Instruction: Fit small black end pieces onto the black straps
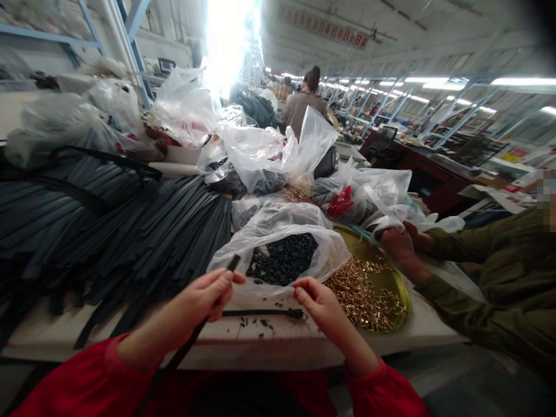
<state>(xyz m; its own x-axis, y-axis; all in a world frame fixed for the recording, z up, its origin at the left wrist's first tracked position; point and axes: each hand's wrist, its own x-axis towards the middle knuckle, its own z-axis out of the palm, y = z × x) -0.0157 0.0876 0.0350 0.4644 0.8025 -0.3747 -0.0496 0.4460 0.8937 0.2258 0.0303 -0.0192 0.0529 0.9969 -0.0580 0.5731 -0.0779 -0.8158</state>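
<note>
My left hand [204,301] pinches a thin black strap [233,263] near its upper end; the strap runs down past my wrist toward my lap. My right hand [316,301] hovers with fingers curled in a pinch, and what it holds is too small to make out. Between my hands a second black strap [260,313] lies flat on the white table [260,347], with small black bits scattered round it. Just beyond my hands sits an open clear bag of small black parts [284,258].
A round yellow tray [391,278] of gold metal fittings [362,292] stands right of my hand. A big heap of black straps [108,226] covers the left. Several plastic bags [269,150] crowd the back. A co-worker's hands [402,240] in green sleeves work at the right.
</note>
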